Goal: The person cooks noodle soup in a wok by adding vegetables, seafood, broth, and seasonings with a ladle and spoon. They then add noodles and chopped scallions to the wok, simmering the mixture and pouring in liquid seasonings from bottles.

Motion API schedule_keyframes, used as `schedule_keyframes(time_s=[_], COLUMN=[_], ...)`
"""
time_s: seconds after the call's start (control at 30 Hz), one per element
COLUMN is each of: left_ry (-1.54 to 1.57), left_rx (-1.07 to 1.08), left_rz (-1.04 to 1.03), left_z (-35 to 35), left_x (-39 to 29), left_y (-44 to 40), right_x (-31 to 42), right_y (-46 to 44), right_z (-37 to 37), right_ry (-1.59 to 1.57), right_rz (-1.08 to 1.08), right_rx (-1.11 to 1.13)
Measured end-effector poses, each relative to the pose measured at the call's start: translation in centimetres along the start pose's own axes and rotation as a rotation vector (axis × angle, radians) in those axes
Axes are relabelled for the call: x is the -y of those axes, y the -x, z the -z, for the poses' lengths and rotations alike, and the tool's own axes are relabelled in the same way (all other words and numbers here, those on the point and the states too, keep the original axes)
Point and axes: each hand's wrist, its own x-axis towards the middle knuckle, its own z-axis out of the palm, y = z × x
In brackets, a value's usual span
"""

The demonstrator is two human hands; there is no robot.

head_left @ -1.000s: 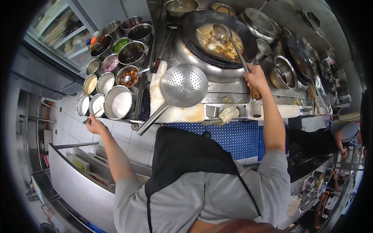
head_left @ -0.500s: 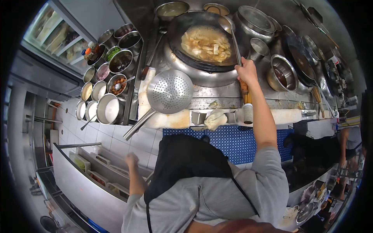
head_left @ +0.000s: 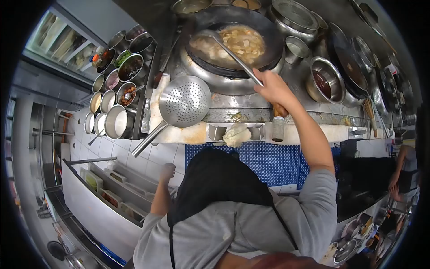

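Observation:
My right hand (head_left: 274,87) grips the handle of a long metal ladle (head_left: 236,57). The ladle's bowl is at the left side of a large black wok (head_left: 274,42). Pale chunks of food (head_left: 246,44) lie in light brown, steaming liquid there. My left hand (head_left: 167,172) hangs low on the left, away from the stove, with its fingers curled in and no object visible in it. A perforated metal strainer (head_left: 185,101) rests at the stove's front edge, its handle pointing down and left.
Metal pots of ingredients (head_left: 117,123) crowd the left side. A steel bowl with dark sauce (head_left: 329,71) and a metal cup (head_left: 295,49) stand right of the wok. Behind my left hand is an open drawer (head_left: 101,201) with containers. Another person's hand (head_left: 394,188) shows far right.
My right hand has swung the ladle from the wok's right rim across to its left side. My left hand has moved slightly up and right in view. The view has shifted a little.

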Motion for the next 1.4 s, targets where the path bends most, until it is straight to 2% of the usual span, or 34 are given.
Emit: schedule_keyframes(time_s=[0.2, 0.3, 0.4, 0.43, 0.5, 0.53, 0.63, 0.8, 0.83, 0.9, 0.93, 0.97, 1.03, 1.07, 1.13, 1.17, 1.2, 1.3, 1.4], left_ry=[-0.216, -0.236, -0.24, -0.246, -0.225, -0.21, -0.204, -0.124, -0.115, -1.175, -0.862, -0.521, -0.552, -0.682, -0.871, -0.74, -0.6, -0.301, -0.356], left_rx=[0.072, 0.107, 0.167, 0.193, 0.188, 0.182, 0.19, 0.187, 0.139, 0.491, 0.388, 0.259, 0.244, 0.32, 0.396, 0.313, 0.229, 0.227, 0.181], left_rz=[-0.053, -0.091, -0.24, -0.304, -0.218, -0.183, -0.115, 0.002, 0.053, -0.457, -0.283, -0.159, -0.115, -0.262, -0.569, -0.514, -0.471, -0.382, -0.561], left_z=[-0.4, -0.9, -0.9, -0.8, -0.7, -0.5, 0.6, 3.0, 3.0, 3.9, 3.8, 3.6, 3.3, 3.2, 2.8, 2.4, 2.0, 0.1, -1.7], left_x=[-4.2, -6.0, -7.1, -7.2, -7.1, -6.7, -5.0, 0.1, 0.6, 5.0, 4.0, 3.1, 0.4, 1.6, 3.4, 1.5, -0.5, -3.1, -1.5], left_y=[-3.6, -4.5, -5.4, -5.8, -6.0, -6.0, -6.3, -6.9, -6.6, -12.2, -10.0, -7.9, -6.0, -7.9, -11.1, -9.9, -8.5, -9.5, -14.1], right_x=[-1.2, -3.9, -3.4, -2.3, -0.3, 0.0, 1.9, 0.3, 0.5, 0.7, -0.7, 0.1, 3.1, 3.3, 3.0, 3.1, 3.5, 5.9, 7.8], right_y=[6.7, 4.5, 0.5, -0.1, -1.3, -1.7, 0.0, -1.1, -1.3, -1.6, -2.2, -1.9, -0.9, -0.8, -0.7, -0.7, -0.4, 0.7, 1.8], right_z=[2.5, 0.0, -2.5, -3.5, -4.9, -5.0, -2.0, -2.6, -3.0, -3.9, -5.6, -5.7, -5.8, -5.7, -5.2, -5.1, -5.2, -4.8, -4.2], right_ry=[0.2, 0.275, -0.146, -0.477, -1.14, -1.211, -0.941, -0.242, -0.251, -0.267, -0.482, -0.706, -1.152, -1.314, -2.044, -2.405, -2.486, -2.351, -1.518], right_rz=[-0.186, -0.093, -0.272, -0.338, -0.448, -0.415, -0.377, -0.374, -0.396, -0.442, -0.371, -0.409, -0.478, -0.48, -0.474, -0.449, -0.353, -0.385, -0.472], right_rx=[0.032, -0.217, -0.194, -0.19, -0.164, -0.159, -0.163, -0.462, -0.447, -0.42, -0.413, -0.379, -0.293, -0.25, -0.073, 0.032, 0.087, 0.051, -0.148])
